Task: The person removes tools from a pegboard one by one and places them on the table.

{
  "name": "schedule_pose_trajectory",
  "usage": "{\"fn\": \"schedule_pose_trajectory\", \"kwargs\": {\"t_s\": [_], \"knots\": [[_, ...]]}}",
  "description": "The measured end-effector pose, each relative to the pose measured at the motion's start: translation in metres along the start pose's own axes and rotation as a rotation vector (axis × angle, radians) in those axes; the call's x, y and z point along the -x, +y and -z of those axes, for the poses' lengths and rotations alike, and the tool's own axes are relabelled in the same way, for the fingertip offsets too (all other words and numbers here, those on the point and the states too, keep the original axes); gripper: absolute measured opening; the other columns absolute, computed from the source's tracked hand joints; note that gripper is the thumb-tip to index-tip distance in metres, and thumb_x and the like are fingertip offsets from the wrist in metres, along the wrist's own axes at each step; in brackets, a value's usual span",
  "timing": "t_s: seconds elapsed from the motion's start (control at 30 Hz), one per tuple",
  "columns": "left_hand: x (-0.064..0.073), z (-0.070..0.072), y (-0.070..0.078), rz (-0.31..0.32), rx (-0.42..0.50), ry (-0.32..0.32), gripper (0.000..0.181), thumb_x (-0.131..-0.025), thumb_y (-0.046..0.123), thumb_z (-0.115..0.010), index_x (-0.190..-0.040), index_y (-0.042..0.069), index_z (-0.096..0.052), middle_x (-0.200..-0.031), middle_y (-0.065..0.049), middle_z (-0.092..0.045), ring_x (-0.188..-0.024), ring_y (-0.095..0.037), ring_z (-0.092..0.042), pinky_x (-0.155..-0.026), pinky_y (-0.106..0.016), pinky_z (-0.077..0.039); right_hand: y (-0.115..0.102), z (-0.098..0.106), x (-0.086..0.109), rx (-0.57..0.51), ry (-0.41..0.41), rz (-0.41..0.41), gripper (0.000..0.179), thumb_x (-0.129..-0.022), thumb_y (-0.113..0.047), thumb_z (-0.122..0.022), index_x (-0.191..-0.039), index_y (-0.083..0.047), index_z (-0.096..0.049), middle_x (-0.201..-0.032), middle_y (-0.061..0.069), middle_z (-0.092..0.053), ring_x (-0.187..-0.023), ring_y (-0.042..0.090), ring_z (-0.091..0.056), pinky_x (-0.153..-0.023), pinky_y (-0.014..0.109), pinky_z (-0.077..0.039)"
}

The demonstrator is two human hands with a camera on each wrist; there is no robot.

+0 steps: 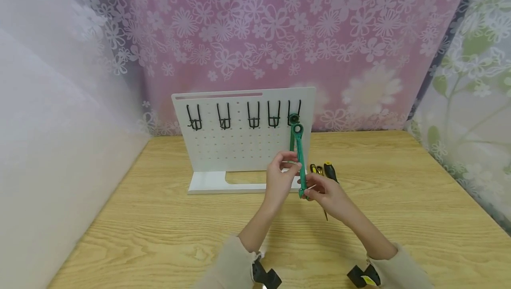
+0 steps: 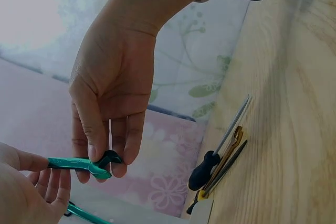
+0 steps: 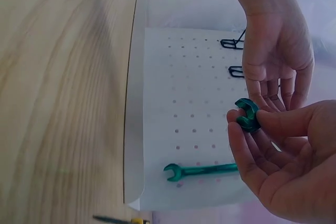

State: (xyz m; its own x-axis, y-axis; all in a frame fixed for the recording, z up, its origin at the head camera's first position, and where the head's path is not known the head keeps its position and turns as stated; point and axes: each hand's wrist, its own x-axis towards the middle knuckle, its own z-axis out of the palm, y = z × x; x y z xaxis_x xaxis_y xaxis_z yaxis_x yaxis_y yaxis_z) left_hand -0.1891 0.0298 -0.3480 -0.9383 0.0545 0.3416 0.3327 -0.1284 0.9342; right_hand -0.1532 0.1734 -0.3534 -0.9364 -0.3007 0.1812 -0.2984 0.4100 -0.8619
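Observation:
A green combination wrench point(image 1: 300, 149) stands nearly upright between both hands, ring end up. My left hand point(image 1: 278, 180) pinches its shaft between thumb and fingers. Lower down, my right hand point(image 1: 329, 195) pinches the open-jawed end point(image 3: 248, 115) with thumb and fingertips. Just behind it, a second green wrench point(image 3: 205, 170) hangs from the rightmost black hook point(image 1: 294, 107) on a white pegboard point(image 1: 235, 147). In the head view the held wrench and my left hand partly cover the hanging one.
Several more black double hooks, such as the leftmost hook point(image 1: 194, 118), line the pegboard's upper part without tools. Right of the board, a black-handled screwdriver point(image 2: 203, 171) and other slim tools point(image 2: 231, 156) lean together above the wooden table point(image 1: 159, 231). A pink flowered curtain point(image 1: 259, 27) hangs behind.

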Motion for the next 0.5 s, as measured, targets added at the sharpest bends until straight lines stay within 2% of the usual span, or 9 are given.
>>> {"fn": "schedule_pose_trajectory", "kwargs": {"t_s": [0.3,0.5], "knots": [[0.006,-0.027,-0.009,0.011,-0.018,-0.013,0.016,-0.086,0.000,-0.062,-0.100,0.005,-0.062,-0.090,-0.001,-0.060,-0.076,-0.009,-0.055,-0.059,-0.022,-0.047,0.016,0.019,0.018,0.050,0.020,-0.036,0.026,-0.092,0.000,-0.053,-0.116,0.007,-0.052,-0.098,0.013,-0.059,-0.084,0.027,-0.060,-0.072,0.041,-0.052],[0.006,-0.045,-0.016,0.016,0.031,-0.019,0.017,-0.085,-0.002,-0.062,-0.101,0.003,-0.063,-0.091,-0.002,-0.060,-0.076,-0.009,-0.055,-0.061,-0.022,-0.049,0.024,0.031,0.029,0.094,0.061,-0.040,0.030,-0.092,-0.003,-0.054,-0.120,0.007,-0.050,-0.100,0.013,-0.058,-0.085,0.025,-0.059,-0.070,0.038,-0.052]]}}
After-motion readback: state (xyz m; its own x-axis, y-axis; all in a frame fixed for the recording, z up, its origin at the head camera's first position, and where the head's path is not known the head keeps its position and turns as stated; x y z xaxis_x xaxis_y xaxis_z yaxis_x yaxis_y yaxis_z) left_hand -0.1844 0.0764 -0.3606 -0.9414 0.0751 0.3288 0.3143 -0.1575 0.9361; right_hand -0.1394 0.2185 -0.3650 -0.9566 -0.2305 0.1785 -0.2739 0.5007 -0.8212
